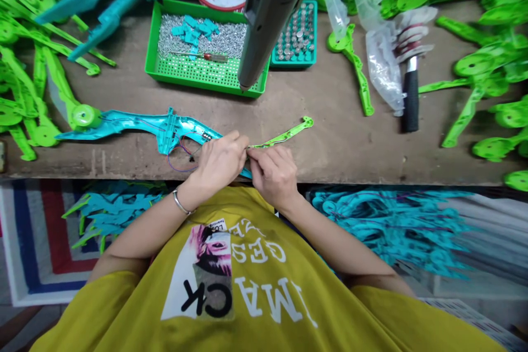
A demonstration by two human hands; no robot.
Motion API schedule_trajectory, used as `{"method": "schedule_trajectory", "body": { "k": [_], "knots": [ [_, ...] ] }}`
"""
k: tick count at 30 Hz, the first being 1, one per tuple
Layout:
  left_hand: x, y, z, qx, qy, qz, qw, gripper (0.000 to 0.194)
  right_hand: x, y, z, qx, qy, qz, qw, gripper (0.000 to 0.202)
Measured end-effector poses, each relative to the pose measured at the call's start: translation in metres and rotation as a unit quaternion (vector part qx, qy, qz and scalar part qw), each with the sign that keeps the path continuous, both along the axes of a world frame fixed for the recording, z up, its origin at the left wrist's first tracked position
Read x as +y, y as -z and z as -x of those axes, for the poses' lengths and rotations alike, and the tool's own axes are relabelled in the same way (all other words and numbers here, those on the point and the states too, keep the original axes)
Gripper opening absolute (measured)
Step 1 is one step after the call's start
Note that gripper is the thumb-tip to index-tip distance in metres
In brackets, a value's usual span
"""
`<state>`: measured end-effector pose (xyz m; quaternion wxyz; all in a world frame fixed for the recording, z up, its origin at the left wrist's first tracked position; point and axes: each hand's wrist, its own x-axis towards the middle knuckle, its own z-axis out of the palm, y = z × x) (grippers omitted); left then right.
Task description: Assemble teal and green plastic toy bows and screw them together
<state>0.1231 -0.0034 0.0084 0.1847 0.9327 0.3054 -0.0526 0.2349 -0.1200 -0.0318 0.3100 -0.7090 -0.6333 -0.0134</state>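
Observation:
A blue plastic toy bow half (144,124) lies along the front of the bench, its inner side up, with thin red and blue wires (173,162) looping out near its middle. My left hand (225,159) is closed over its right part, fingertips pressed down. Right beside it, my right hand (274,173) pinches at the bow's right end; what lies between its fingertips is too small and hidden to make out. A slim green arm (289,133) sticks out to the right from under both hands. Another green limb with a round hub (85,116) sits at the bow's left end.
Behind stands a green tray (206,80) of screws with a screwdriver (215,57), near a teal box (293,63) of metal pieces. A grey powered tool (268,16) hangs over the bench. A black-handled hammer (410,93) lies right. Green parts (490,66) pile up at both sides.

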Motion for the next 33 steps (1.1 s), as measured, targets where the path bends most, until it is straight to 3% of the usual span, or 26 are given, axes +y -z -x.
{"method": "schedule_trajectory", "body": {
  "k": [8,13,15,17,19,25,33],
  "knots": [
    [0.000,0.002,0.004,-0.011,-0.008,0.028,1.000,0.020,0.008,-0.004,0.002,-0.036,0.039,0.035,0.998,0.019],
    [-0.007,0.006,0.015,-0.061,0.000,0.042,0.997,0.023,0.010,-0.007,0.002,-0.038,0.024,0.020,0.999,0.017],
    [-0.009,0.007,0.019,-0.094,-0.013,0.032,0.995,0.034,0.010,-0.007,0.002,-0.027,0.021,0.031,0.999,0.018],
    [-0.009,0.005,0.022,-0.108,-0.027,0.019,0.994,0.032,0.011,-0.007,0.001,-0.015,0.017,0.051,0.998,0.020],
    [-0.007,0.002,0.024,-0.093,-0.023,0.014,0.995,0.020,0.012,-0.007,0.000,-0.003,0.009,0.073,0.997,0.023],
    [-0.001,-0.005,0.029,-0.042,0.013,0.011,0.999,0.023,0.016,-0.011,-0.004,0.024,-0.014,0.148,0.989,0.029],
    [0.009,-0.011,0.027,-0.011,-0.042,0.002,0.999,0.026,0.018,-0.015,-0.010,-0.003,-0.064,0.170,0.983,0.023]
  ]
}}
